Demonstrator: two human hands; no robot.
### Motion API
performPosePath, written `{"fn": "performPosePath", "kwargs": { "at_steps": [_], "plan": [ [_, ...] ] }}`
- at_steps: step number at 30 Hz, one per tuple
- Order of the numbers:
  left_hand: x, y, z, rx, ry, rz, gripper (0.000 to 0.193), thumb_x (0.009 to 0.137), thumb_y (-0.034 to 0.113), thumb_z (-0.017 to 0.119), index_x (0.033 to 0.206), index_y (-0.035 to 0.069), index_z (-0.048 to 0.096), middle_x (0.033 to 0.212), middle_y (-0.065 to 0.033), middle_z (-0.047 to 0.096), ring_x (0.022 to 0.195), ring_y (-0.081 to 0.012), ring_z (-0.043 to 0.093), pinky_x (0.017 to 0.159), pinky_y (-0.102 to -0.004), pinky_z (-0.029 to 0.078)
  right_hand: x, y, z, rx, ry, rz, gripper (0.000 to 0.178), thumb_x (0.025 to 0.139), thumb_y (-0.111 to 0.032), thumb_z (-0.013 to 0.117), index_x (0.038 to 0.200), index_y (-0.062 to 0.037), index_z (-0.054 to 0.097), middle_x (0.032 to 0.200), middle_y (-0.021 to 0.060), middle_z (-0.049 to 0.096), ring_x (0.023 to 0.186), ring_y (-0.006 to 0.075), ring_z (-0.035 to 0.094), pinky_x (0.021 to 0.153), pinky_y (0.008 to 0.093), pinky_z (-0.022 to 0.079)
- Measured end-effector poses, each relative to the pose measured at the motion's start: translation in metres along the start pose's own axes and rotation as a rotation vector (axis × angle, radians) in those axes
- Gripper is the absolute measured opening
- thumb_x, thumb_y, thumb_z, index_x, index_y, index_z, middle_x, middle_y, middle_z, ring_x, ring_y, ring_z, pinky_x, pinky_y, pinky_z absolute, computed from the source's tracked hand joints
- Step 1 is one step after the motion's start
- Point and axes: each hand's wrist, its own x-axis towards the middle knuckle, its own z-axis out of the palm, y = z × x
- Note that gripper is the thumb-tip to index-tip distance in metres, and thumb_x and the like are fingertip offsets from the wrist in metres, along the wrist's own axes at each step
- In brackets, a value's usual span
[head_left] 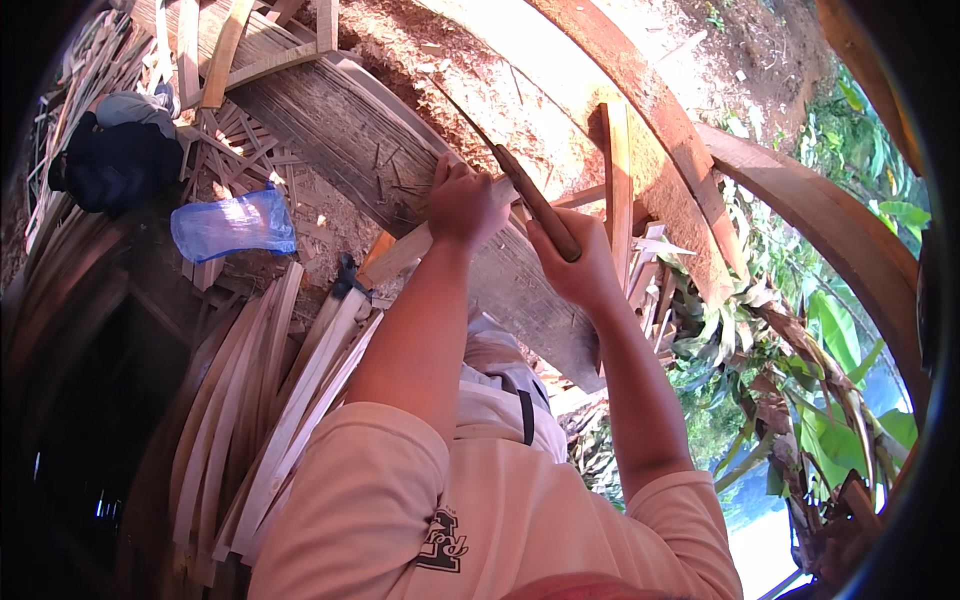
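Observation:
My right hand (580, 258) is closed round the brown wooden handle of a long-bladed knife (540, 205). Its narrow dark blade, seen nearly edge-on, points away and to the left. A pale squared strip of wood (405, 252) is gripped in my left hand (463, 203), slanting across the bench plank. The fist hides part of the strip, and one end shows just past my knuckles, close to the knife handle. Under both hands runs a thick weathered plank (340, 135), with a few thin splinters on it.
Bundled wooden strips (265, 400) stand at my left. Beyond them lie a blue translucent plastic bag (235, 224) and a dark cloth-like bundle (118, 165). An upright post (618, 180) stands just right of my right hand. Long beams (640, 80) and green plants (840, 330) are farther right.

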Motion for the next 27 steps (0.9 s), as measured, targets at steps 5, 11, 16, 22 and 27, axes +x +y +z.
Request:
{"fn": "performPosePath", "kwargs": {
  "at_steps": [5, 11, 16, 22, 27],
  "plan": [
    [0.001, -0.010, 0.010, 0.066, -0.003, -0.002, 0.033, 0.082, 0.044, 0.079, 0.085, 0.011, 0.078, 0.086, -0.0098, 0.079, 0.102, -0.0243, 0.072, 0.124, -0.0426, 0.032, -0.125, -0.014, -0.041, -0.084, 0.007, 0.153, 0.028, 0.098, -0.010, 0.068, 0.073, -0.0015, 0.058, 0.054, 0.0047, 0.049, 0.048, 0.0103, 0.043, 0.047, 0.0335, 0.034],
    [0.001, -0.011, 0.010, -0.007, -0.059, -0.004, 0.035, 0.083, 0.044, 0.080, 0.089, 0.009, 0.079, 0.088, -0.0096, 0.079, 0.106, -0.0250, 0.072, 0.126, -0.0418, 0.030, -0.207, -0.050, -0.079, -0.143, -0.050, 0.097, 0.026, 0.094, -0.006, 0.066, 0.071, -0.0006, 0.055, 0.055, 0.0046, 0.046, 0.048, 0.0106, 0.041, 0.047, 0.0328, 0.029],
    [-0.003, -0.010, 0.012, -0.062, -0.037, -0.030, 0.037, 0.084, 0.044, 0.079, 0.096, 0.009, 0.079, 0.091, -0.0121, 0.079, 0.115, -0.0255, 0.069, 0.128, -0.0423, 0.029, -0.090, -0.022, -0.040, -0.102, -0.054, 0.084, 0.024, 0.096, -0.008, 0.067, 0.076, 0.0012, 0.059, 0.056, 0.0057, 0.050, 0.050, 0.0116, 0.046, 0.048, 0.0342, 0.035],
    [-0.003, -0.008, 0.009, -0.072, -0.069, -0.028, 0.036, 0.084, 0.042, 0.079, 0.097, 0.009, 0.078, 0.095, -0.0127, 0.079, 0.116, -0.0259, 0.068, 0.128, -0.0441, 0.028, 0.003, 0.018, 0.003, 0.005, -0.041, -0.007, 0.029, 0.102, -0.014, 0.067, 0.078, 0.0004, 0.058, 0.057, 0.0017, 0.048, 0.057, 0.0063, 0.042, 0.050, 0.0339, 0.033],
    [-0.001, -0.012, 0.010, -0.002, -0.018, 0.008, 0.033, 0.082, 0.041, 0.081, 0.091, 0.009, 0.078, 0.088, -0.0126, 0.078, 0.106, -0.0249, 0.070, 0.126, -0.0427, 0.030, -0.111, 0.011, -0.029, -0.032, 0.022, 0.092, 0.026, 0.098, -0.009, 0.068, 0.077, 0.0006, 0.058, 0.056, 0.0023, 0.046, 0.051, 0.0084, 0.044, 0.049, 0.0333, 0.032]
  ]
}}
